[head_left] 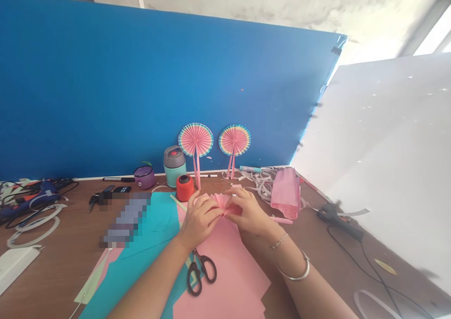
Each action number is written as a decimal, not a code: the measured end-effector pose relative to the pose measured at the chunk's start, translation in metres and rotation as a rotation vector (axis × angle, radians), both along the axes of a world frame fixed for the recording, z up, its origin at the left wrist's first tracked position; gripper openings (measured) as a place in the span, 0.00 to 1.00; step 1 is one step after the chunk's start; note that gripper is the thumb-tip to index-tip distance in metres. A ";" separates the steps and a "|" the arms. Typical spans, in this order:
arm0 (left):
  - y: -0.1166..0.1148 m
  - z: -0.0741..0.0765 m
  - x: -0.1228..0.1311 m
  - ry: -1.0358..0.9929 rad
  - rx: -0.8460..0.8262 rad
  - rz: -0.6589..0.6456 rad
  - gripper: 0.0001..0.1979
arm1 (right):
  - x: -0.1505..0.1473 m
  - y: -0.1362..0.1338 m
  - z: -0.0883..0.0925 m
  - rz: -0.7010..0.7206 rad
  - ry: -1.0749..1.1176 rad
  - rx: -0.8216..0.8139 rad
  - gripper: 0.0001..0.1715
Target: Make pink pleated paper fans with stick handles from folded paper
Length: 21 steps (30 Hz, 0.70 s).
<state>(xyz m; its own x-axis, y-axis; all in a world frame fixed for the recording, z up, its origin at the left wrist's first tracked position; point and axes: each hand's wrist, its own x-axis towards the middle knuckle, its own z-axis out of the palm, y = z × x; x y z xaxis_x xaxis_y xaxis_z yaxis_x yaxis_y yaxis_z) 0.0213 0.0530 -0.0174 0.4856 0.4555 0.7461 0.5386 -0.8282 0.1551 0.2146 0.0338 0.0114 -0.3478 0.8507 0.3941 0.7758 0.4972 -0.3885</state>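
Between my two hands is a pleated pink paper fan [219,199], its folds spreading away from me. My left hand [201,215] grips its left side with bent fingers. On the right side, my right hand [246,209] pinches the folds, and the fingers of both hands nearly meet at the fan's near end. Under the hands lie pink paper sheets [225,272], overlapping a blue sheet [155,229]. A pair of black-handled scissors [200,272] rests on the sheets just below my left hand, its blades partly hidden.
Two round paper fans [196,140] with pink legs lean on the blue board [105,84]. Near them stand a teal flask [175,166], a red spool-like object [185,188] and a purple pot [144,176]. Pink packaging [286,192], paper strips [262,182] and a black power strip [340,222] lie right.
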 end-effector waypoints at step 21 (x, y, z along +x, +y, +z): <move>-0.001 0.000 0.004 0.016 -0.031 0.079 0.07 | -0.011 0.001 -0.007 0.001 -0.136 0.240 0.06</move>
